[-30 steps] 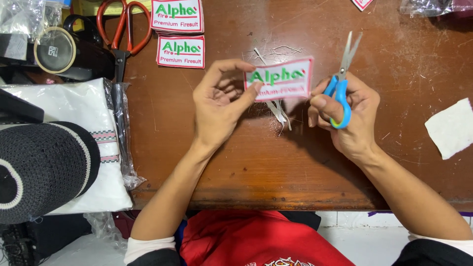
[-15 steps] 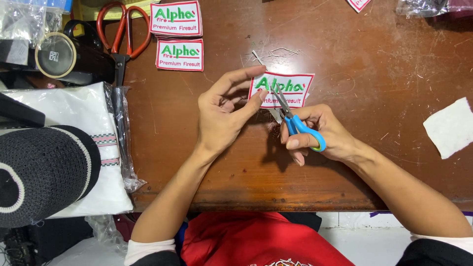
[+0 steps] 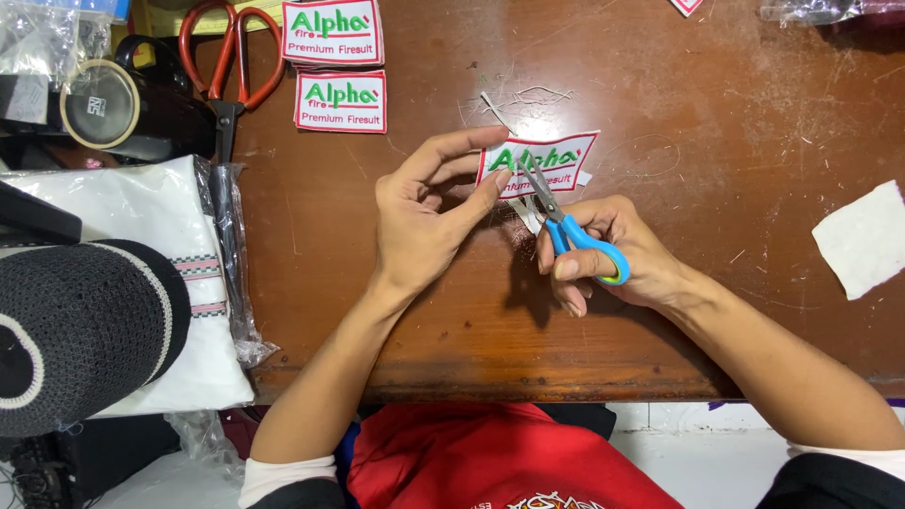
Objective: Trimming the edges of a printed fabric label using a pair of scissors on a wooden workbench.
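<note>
Holding the white patch (image 3: 542,162) by its left edge, the left hand (image 3: 424,221) keeps it flat near the table's (image 3: 716,311) middle while the right hand (image 3: 617,259) grips small blue scissors (image 3: 566,226) – two patches (image 3: 337,66) lie far left, maybe trimmed already.

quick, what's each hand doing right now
Left hand: pinching the embroidered patch by its edge.
Right hand: gripping the small blue scissors, blades at the patch.

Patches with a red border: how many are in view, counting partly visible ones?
4. Two lie at the table's top left, upper patch and lower patch; held patch is in the left hand; corner patch is cut off at the top edge.
</note>
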